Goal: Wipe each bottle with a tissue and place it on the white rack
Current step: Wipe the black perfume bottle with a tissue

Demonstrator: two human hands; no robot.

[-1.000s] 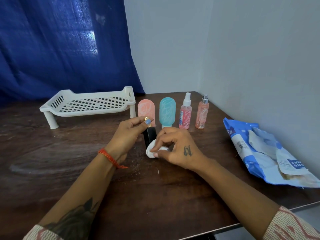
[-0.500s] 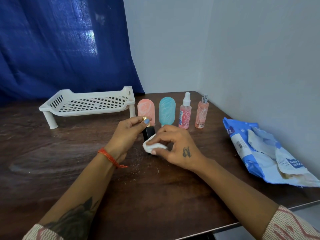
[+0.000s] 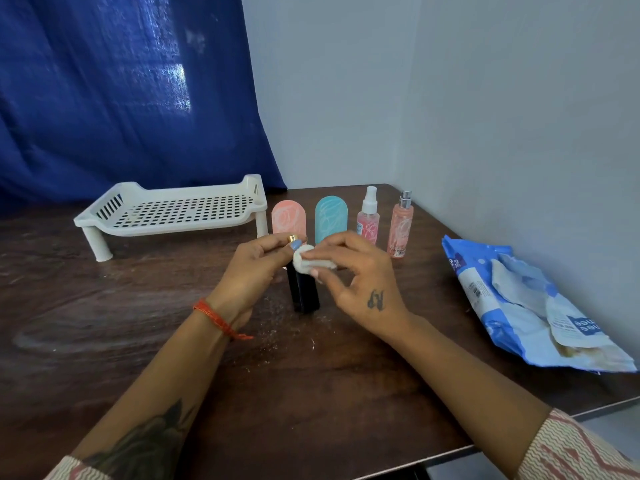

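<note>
Two hands [image 3: 254,271] [image 3: 358,285] at a black bottle [image 3: 304,292], mid-table, upright, in front of the row of four others.

Left hand curled round the bottle's upper part, thumb and forefinger pinching near the gold cap [image 3: 292,238]. Right hand pinching a white tissue [image 3: 308,261] against the bottle's top, thumb under, fingers over. Bottle's base down on the table [image 3: 138,323]. Behind, side by side and upright: pink bottle [image 3: 288,220], teal bottle [image 3: 331,220], pink spray [image 3: 368,223], peach spray [image 3: 401,230]. White rack [image 3: 173,213] at the back left, just beside the pink bottle, nothing on its slotted shelf. Blue tissue pack [image 3: 512,306] lying torn open at the right, well apart from the hands. White specks scattered on the wood near the black bottle. Red thread [image 3: 214,317] on the left wrist.
</note>
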